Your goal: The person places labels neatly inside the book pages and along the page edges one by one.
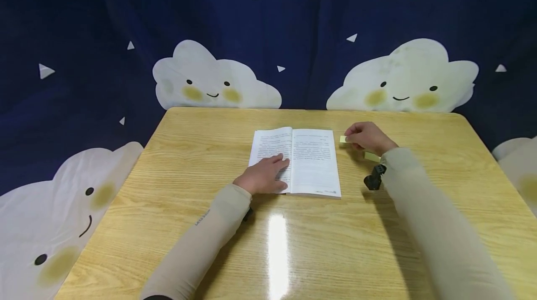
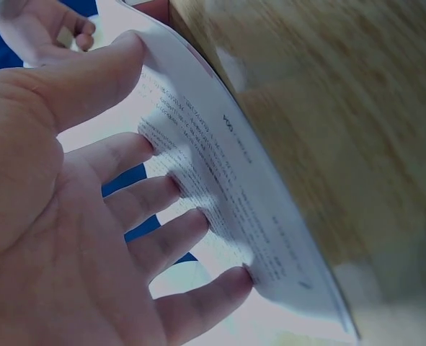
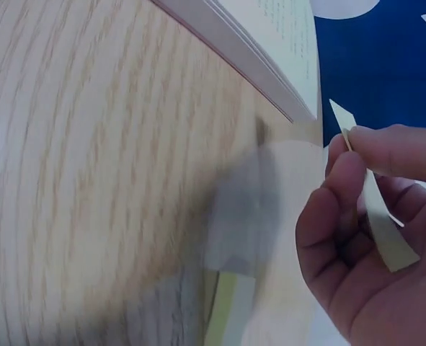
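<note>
An open book with printed pages lies on the wooden table. My left hand rests on its left page with fingers spread; in the left wrist view the fingertips touch the printed paper. To the right of the book, my right hand pinches a pale yellow sticky note strip between thumb and fingers, raised above the table. One end of the strip sticks out toward the book. Below that hand lies a pad of yellow sticky notes, partly hidden by the wrist in the head view.
The light wooden table extends around the book on all sides. Behind it hangs a dark blue curtain with white clouds and triangles. A small black camera is strapped at the right wrist.
</note>
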